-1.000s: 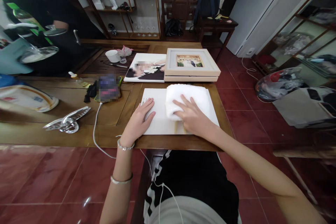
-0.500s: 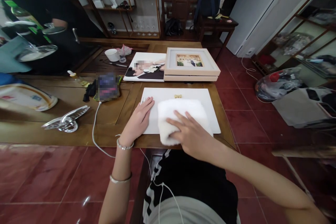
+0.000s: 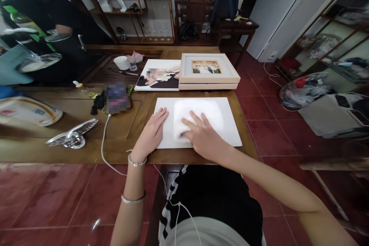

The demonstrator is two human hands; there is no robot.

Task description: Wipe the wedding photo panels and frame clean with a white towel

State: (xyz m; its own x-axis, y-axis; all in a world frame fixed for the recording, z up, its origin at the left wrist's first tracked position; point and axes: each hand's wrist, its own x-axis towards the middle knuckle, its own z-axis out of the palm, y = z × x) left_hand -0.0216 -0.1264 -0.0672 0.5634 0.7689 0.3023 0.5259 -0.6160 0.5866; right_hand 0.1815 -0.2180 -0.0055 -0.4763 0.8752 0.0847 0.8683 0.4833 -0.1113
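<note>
A flat white board [image 3: 233, 134] lies near the table's front edge. My left hand [image 3: 154, 127] rests flat on the board's left side, fingers stretched out and holding nothing. On the board's middle is a fluffy white cloth [image 3: 198, 105], slightly blurred. My right hand [image 3: 204, 134] has hold of this cloth, its fingers spread over the top and pressing down. The cloth hides much of the board's surface beneath it.
Behind the board are a photo print [image 3: 158, 78] and stacked pale wooden frames [image 3: 209, 80]. To the left lie a pixelated pouch [image 3: 117, 98], a white cable [image 3: 103, 138] and a silver clip-like object [image 3: 73, 134]. A white cup [image 3: 121, 62] stands farther back.
My right hand and the cloth have slid away from me, up the board. The cloth now covers the small gold mark seen before. My left hand stays in place.
</note>
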